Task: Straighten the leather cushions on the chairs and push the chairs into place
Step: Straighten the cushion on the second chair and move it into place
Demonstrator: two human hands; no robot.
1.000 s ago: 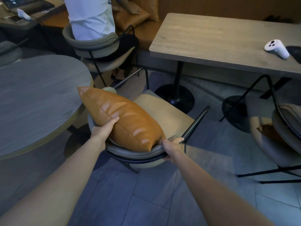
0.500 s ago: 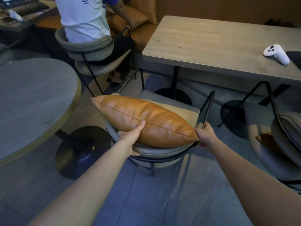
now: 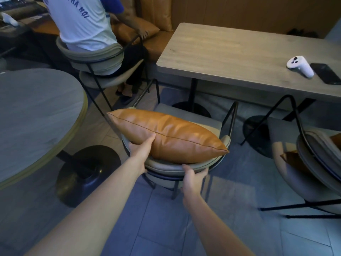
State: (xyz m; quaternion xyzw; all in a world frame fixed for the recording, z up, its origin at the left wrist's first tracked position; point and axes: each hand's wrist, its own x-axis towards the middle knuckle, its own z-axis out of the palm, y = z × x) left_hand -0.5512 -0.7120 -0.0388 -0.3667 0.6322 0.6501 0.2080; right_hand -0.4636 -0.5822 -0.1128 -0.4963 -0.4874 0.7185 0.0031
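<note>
Grey floor tiles (image 3: 166, 228) run under a rectangular table (image 3: 230, 58); facing it stands the chair (image 3: 208, 120), not yet tucked in. Its leather cushion (image 3: 171, 135) leans on the backrest — left hand (image 3: 141, 151) steadies it, right hand (image 3: 192, 179) grips the backrest rim. Push evenly, keeping the cushion pinned square.

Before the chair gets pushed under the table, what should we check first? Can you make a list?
1. Cushion against the chair's backrest: ok.
2. Left hand steadying the cushion: ok.
3. Right hand gripping the backrest: ok.
4. Chair facing the rectangular table: ok.
5. Table's pedestal base out of the way: cannot tell.
6. Chair pushed in: not ok, not yet.
</note>
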